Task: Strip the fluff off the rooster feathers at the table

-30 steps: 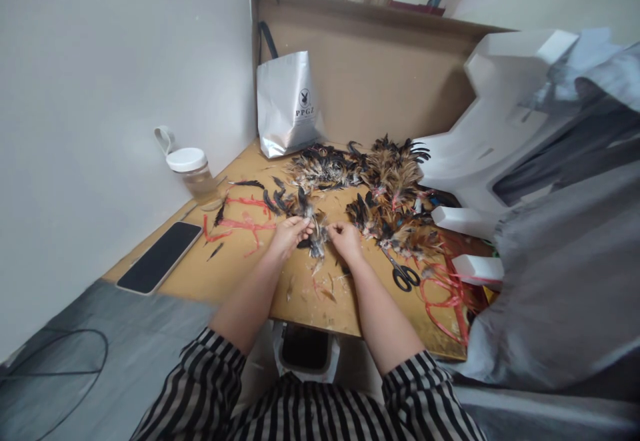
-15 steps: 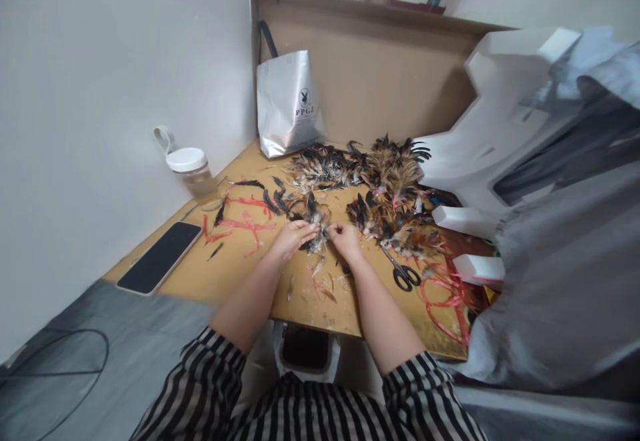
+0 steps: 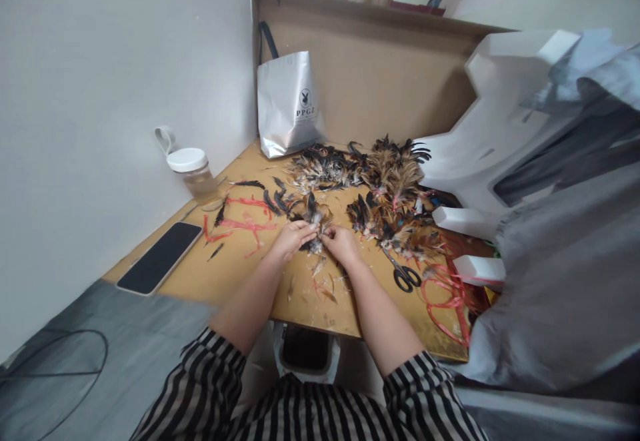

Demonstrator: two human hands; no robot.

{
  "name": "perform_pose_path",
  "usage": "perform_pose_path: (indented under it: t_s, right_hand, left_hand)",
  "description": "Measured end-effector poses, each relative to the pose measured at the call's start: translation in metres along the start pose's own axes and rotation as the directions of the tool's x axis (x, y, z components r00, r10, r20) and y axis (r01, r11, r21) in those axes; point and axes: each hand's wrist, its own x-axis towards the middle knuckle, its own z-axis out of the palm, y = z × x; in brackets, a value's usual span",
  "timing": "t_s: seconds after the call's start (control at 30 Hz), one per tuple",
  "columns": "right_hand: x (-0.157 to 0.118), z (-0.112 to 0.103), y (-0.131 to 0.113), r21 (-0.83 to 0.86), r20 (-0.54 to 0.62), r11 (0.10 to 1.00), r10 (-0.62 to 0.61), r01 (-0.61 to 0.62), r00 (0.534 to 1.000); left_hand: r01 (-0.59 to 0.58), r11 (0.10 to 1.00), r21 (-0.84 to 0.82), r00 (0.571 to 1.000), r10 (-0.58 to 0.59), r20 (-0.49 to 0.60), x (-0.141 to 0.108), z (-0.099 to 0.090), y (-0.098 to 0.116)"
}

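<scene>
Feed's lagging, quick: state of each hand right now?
Left hand: closed, holding feathers.
Right hand: fingers pinched at the same feathers; grip can't be told.

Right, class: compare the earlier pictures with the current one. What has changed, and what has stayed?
The right hand has moved left, bringing its fingertips close to the left hand, which still holds the small feather bunch. Whether the right hand grips anything is unclear. Scissors, phone and silver bag stayed put.
</scene>
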Motion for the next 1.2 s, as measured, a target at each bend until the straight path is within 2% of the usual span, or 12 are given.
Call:
perform_pose_path:
  t_s: [0.13,0.2,0.3,0.4,0.5,0.6,0.77,1.03,1.2]
  right_hand:
    - [0.001,0.001,0.0,-0.017,-0.001,0.999,0.036,-0.036,0.999]
    - [0.003,0.002,0.004,0.064,-0.01,0.996,0.06,-0.059,0.998]
    - [0.008,0.004,0.011,0.284,-0.01,0.953,0.111,-0.104,0.994]
    - [0.01,0.003,0.012,0.529,0.038,0.83,0.185,-0.177,0.982]
    - [0.01,-0.001,0.008,0.701,0.098,0.675,0.227,-0.229,0.969]
    - [0.009,-0.004,0.003,0.783,0.139,0.565,0.248,-0.26,0.959]
    - [0.008,-0.007,-0.002,0.839,0.179,0.463,0.26,-0.285,0.949]
    - [0.005,-0.011,-0.013,0.846,0.15,0.472,0.233,-0.246,0.961]
    - [0.003,-0.009,-0.014,0.851,0.137,0.492,0.135,-0.186,0.981]
  left_hand:
    - [0.008,1.0,0.0,1.0,-0.008,0.006,-0.001,0.001,0.001]
    - [0.011,1.0,-0.001,1.0,-0.011,0.005,0.0,0.001,0.001]
    - [0.013,1.0,0.001,1.0,-0.013,-0.005,0.0,0.001,0.001]
    - [0.009,1.0,0.007,1.0,-0.009,-0.006,-0.001,0.001,0.002]
    - [-0.001,1.0,-0.005,1.0,0.0,-0.008,-0.002,0.003,0.003]
    - [-0.007,1.0,-0.022,1.0,0.007,-0.008,-0.002,0.003,0.004]
    - [-0.023,0.997,-0.076,1.0,0.024,0.01,-0.002,0.002,0.005]
    - [-0.024,0.987,-0.157,1.0,0.023,-0.004,-0.003,0.004,0.008]
    - [-0.033,0.988,-0.152,0.999,0.033,-0.002,-0.002,0.004,0.008]
